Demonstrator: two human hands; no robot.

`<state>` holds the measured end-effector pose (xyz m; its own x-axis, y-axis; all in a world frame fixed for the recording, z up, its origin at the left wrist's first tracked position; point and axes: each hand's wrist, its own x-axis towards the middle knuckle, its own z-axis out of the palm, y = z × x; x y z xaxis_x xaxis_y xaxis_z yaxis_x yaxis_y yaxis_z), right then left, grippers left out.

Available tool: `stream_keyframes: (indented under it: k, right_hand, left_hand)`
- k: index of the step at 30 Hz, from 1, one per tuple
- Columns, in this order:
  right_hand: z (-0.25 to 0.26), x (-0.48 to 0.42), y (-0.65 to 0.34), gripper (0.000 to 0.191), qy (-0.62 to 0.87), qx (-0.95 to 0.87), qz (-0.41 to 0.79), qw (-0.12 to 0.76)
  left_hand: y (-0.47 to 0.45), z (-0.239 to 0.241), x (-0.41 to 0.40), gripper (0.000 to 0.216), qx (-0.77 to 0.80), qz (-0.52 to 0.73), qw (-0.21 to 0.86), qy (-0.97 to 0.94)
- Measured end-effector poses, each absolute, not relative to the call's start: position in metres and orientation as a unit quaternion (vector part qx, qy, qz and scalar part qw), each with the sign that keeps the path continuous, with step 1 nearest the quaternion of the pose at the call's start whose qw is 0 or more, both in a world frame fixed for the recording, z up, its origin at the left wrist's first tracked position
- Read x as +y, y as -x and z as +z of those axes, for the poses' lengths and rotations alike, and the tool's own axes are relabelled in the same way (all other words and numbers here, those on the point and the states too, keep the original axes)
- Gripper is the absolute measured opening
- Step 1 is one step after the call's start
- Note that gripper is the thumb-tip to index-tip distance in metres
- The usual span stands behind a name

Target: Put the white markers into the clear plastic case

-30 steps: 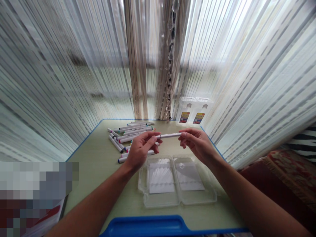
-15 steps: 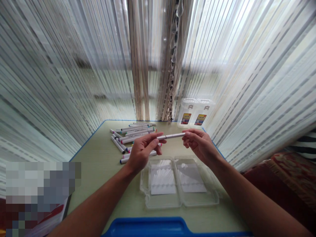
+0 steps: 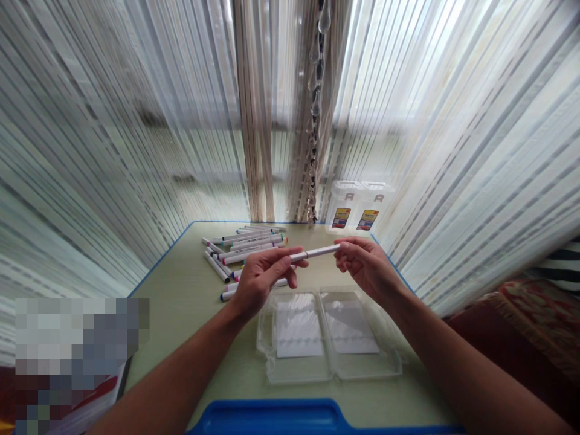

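A white marker (image 3: 317, 251) is stretched level between my two hands above the table. My left hand (image 3: 263, 275) pinches one end of it between thumb and fingers. The opposite end sits in the fingertips of my right hand (image 3: 362, 260). Behind and beside my left hand lies a loose pile of white markers (image 3: 254, 244) with coloured ends. Below both hands, an opened clear plastic case (image 3: 299, 370) rests flat, with white paper inserts (image 3: 299, 329) in its two halves.
Two clear plastic cases (image 3: 357, 202) with yellow labels stand upright at the far right of the table (image 3: 172, 326). A blue tray edge (image 3: 272, 417) runs along the front. String curtains (image 3: 190, 121) surround the table. Patterned fabric (image 3: 534, 326) lies at right.
The marker's left end has dipped slightly in my left hand. Both hands keep hold of the marker at nearly the same place.
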<state>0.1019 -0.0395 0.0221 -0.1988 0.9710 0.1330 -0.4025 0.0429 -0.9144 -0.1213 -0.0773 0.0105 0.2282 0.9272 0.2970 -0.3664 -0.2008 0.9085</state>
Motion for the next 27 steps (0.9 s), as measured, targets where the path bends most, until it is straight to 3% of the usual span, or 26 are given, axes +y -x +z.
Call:
stream_keyframes:
  k: [10,27]
  right_hand:
    - [0.018,-0.040,-0.103,0.010,0.283,-0.500,0.607,0.548]
    - [0.025,-0.052,-0.096,0.028,0.366,-0.655,0.489,0.444]
  left_hand:
    - [0.122,0.009,-0.075,0.024,0.314,0.558,0.542,-0.544]
    - [0.117,0.010,-0.073,0.020,0.397,0.536,0.475,-0.574]
